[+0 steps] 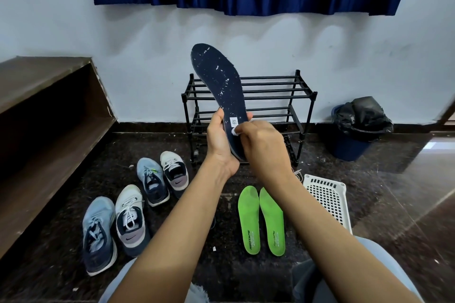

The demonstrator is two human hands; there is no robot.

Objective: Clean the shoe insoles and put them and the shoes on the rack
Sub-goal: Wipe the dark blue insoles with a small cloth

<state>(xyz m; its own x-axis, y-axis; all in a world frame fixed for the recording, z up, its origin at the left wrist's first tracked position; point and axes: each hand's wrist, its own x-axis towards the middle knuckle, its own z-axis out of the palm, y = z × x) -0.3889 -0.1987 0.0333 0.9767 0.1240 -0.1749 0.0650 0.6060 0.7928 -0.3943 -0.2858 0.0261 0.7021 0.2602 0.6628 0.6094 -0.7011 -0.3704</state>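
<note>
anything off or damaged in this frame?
The dark insole in the left hand is flecked with white bits across its surface. The right hand pinches a small white wad at its heel. The shoes on the floor sit in mismatched blue-and-white pairs.

Dark speckled floor [229,273]: four shoes [129,219] at my left; two green insoles [250,219] side by side, centre; white perforated basket [327,199] beside them; black rack [275,98], blue bin [352,145] by wall; white scrap [214,249], perhaps paper.

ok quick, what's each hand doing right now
Left hand: grips the heel end of the dark blue insole, toe end pointing up.
Right hand: pinches a small white wad against the insole.
</note>
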